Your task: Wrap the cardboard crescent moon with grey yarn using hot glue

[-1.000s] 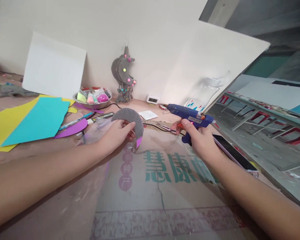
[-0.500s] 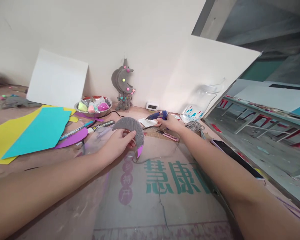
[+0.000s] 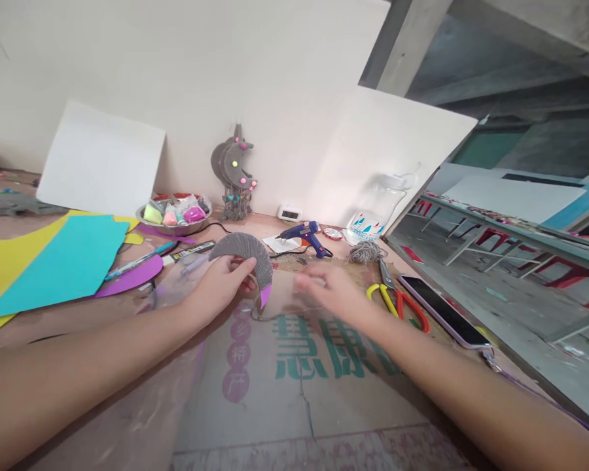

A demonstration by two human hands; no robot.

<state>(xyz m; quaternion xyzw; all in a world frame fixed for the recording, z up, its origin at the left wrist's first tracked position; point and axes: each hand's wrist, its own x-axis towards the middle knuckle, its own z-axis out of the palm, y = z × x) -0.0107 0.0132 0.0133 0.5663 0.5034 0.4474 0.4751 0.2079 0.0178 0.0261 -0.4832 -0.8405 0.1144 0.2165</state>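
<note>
My left hand (image 3: 227,281) is closed on a crescent (image 3: 248,248) wrapped in grey yarn, whose lower tip shows bare purple. A strand of yarn trails from that tip over the printed cardboard (image 3: 275,412). To the right of the crescent, my right hand (image 3: 326,288) hangs above the cardboard, blurred by motion; whether its fingers hold anything cannot be made out. The blue glue gun (image 3: 302,234) rests on the table behind it, beside a white paper (image 3: 281,244).
Scissors (image 3: 390,294), a phone (image 3: 444,311), a yarn ball (image 3: 366,252) and a plastic jar (image 3: 377,209) are on the right. Coloured sheets (image 3: 61,261) and a bowl of clay (image 3: 177,226) lie left. A moon ornament (image 3: 234,167) hangs on the wall.
My right hand has let go of the glue gun and moved back towards the crescent. The glue gun now stands on the table. My left hand still holds the crescent.
</note>
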